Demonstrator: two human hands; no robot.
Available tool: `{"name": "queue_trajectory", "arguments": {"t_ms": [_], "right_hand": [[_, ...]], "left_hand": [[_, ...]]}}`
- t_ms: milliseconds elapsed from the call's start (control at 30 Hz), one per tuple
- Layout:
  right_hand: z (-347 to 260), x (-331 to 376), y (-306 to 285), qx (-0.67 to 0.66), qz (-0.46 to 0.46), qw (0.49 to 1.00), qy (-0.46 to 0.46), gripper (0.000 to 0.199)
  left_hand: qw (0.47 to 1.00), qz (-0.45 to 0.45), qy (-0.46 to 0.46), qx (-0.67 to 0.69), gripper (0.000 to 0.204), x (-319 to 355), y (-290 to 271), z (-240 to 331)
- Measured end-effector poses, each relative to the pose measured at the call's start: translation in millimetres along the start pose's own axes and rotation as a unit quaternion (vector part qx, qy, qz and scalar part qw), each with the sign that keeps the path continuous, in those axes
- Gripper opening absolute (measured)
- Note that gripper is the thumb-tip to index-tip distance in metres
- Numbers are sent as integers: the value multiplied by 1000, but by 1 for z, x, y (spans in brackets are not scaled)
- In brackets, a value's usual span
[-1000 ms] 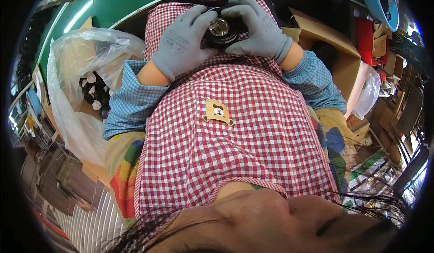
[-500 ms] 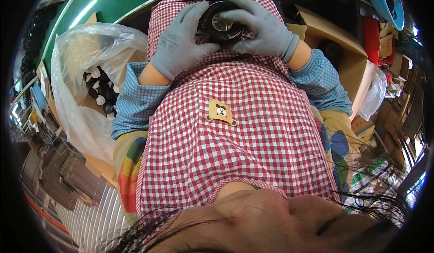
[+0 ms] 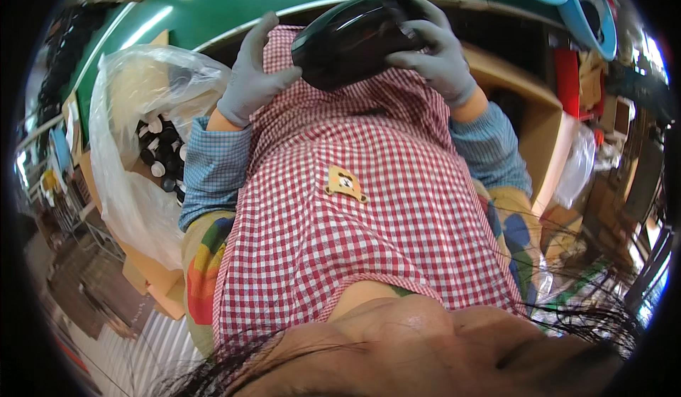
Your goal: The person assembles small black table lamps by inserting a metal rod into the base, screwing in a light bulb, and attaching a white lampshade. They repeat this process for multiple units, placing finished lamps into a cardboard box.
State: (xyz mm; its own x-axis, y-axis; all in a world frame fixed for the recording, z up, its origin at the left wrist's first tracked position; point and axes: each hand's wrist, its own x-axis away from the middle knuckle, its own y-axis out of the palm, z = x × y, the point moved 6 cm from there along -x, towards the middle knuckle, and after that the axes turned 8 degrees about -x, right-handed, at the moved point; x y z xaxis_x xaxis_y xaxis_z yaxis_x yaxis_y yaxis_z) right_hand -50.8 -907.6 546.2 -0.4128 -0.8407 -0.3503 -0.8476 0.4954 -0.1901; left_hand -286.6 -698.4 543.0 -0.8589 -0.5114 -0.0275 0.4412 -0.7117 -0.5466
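A glossy black rounded container (image 3: 351, 42), shaped like a wide bottle, is tilted on its side above my lap, its narrower end pointing up and right. My right hand (image 3: 443, 63), in a grey glove, grips that narrower end, with the thumb below and fingers over it. My left hand (image 3: 252, 81), gloved too, is open beside the container's broad left end. Its thumb and index finger are spread, and the thumb tip is close to the black surface; I cannot tell whether it touches. The container's opening is hidden.
On the left stands a clear plastic bag (image 3: 117, 163) in a carton, holding several black and white caps (image 3: 162, 149). A cardboard box (image 3: 553, 124) is on the right. Ahead is a green tabletop (image 3: 234, 0), with blue tubs (image 3: 599, 24) at the far right.
The black container has turned from showing its round opening to lying sideways. My left hand has come off it and moved left; my right hand keeps hold.
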Motion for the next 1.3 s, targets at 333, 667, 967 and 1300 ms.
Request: {"name": "queue_trajectory", "arguments": {"t_ms": [333,667,967,1300], "right_hand": [[54,20,71,-346,-52,887,300,50],[103,-86,-60,297,36,953,37,52],[105,-186,-30,579,-48,813,41,54],[29,-144,-56,20,-169,978,124,35]], "left_hand": [[993,61,95,36,114,-21,-36,57],[909,-99,83,-396,82,-29,82,45],[913,-125,137,-363,81,-23,79,68],[871,274,288,-290,43,-71,-24,116]]}}
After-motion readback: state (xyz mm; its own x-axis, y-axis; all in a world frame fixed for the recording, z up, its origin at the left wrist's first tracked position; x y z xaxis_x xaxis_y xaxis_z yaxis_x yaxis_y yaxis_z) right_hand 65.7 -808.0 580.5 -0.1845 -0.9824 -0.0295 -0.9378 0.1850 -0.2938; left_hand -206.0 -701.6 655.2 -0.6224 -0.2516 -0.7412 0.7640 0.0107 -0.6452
